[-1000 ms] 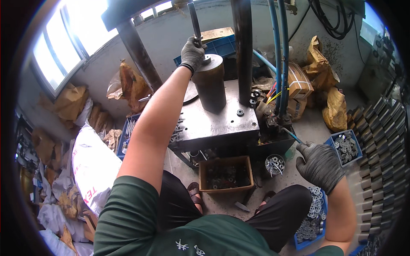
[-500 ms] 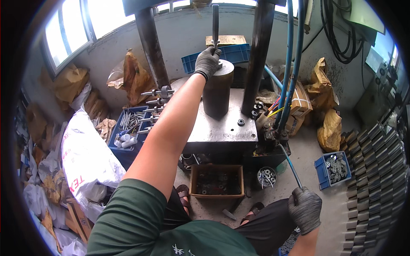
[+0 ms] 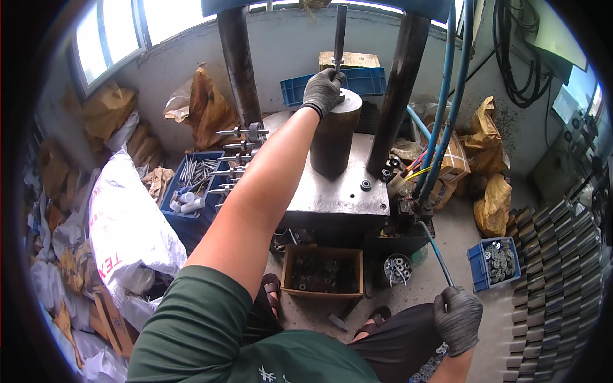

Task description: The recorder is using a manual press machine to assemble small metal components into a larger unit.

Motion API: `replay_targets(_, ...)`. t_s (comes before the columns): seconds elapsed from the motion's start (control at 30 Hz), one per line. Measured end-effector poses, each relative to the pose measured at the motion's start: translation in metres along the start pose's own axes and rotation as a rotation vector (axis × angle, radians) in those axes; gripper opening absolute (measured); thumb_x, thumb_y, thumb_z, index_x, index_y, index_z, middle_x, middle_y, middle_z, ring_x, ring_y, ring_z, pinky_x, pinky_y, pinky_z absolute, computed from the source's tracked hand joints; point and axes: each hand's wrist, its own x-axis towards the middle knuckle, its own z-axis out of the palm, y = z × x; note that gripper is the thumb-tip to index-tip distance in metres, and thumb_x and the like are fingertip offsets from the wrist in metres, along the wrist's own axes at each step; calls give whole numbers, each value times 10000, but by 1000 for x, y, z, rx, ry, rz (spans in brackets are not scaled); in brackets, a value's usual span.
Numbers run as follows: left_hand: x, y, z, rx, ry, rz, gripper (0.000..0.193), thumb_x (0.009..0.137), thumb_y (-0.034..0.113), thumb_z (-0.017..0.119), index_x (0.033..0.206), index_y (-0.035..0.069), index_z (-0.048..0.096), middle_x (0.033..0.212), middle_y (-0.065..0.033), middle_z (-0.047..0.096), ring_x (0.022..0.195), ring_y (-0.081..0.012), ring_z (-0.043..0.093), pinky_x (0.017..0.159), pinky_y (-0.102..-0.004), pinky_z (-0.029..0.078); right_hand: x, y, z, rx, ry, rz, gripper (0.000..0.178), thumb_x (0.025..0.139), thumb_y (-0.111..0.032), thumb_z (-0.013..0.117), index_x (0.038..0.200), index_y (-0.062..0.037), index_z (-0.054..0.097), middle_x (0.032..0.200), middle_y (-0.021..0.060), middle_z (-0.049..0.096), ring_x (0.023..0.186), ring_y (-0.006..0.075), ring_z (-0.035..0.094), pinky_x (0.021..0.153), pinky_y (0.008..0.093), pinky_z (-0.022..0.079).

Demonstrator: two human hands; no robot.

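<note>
My left hand (image 3: 323, 92), in a dark grey glove, reaches forward to the top of a thick steel cylinder (image 3: 333, 137). Its fingers are closed round the lower part of an upright dark metal shaft (image 3: 340, 32), which carries a collar just above them. The shaft's lower end is hidden by the hand. My right hand (image 3: 458, 319), gloved too, is wrapped round the near end of a slim metal lever (image 3: 436, 254). That lever slants up to the valve block (image 3: 414, 207) beside the press. The cylinder stands on the steel press table (image 3: 313, 195).
Dark posts (image 3: 397, 89) flank the cylinder. Several shafts (image 3: 239, 145) line the table's left edge, and a small bearing (image 3: 366, 185) lies at its right. Below are a wooden box (image 3: 322, 295) and a bucket (image 3: 398, 268) of parts. Stacked metal pieces (image 3: 555, 274) stand right; a white sack (image 3: 128, 230) left.
The view has shifted slightly, so the press sits a little farther right in the picture. Both hands keep their holds, on the shaft and on the lever.
</note>
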Motion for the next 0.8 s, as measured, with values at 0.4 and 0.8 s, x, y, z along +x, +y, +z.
replay_targets(0.4, -9, 12, -8, -49, -43, -56, 341, 1011, 361, 609, 1132, 61, 718, 942, -181, 741, 898, -335, 706, 844, -427, 529, 1, 1, 4, -23, 6, 9, 142, 799, -139, 714, 748, -72, 600, 733, 165, 601, 695, 390, 619, 642, 496, 491)
replay_targets(0.8, -9, 7, -7, -115, -48, -44, 337, 1002, 344, 621, 1151, 58, 720, 929, -176, 739, 883, -321, 707, 846, -416, 533, 2, 2, 6, -14, 28, -11, 156, 809, -142, 707, 743, -66, 588, 723, 167, 586, 689, 392, 609, 638, 497, 488)
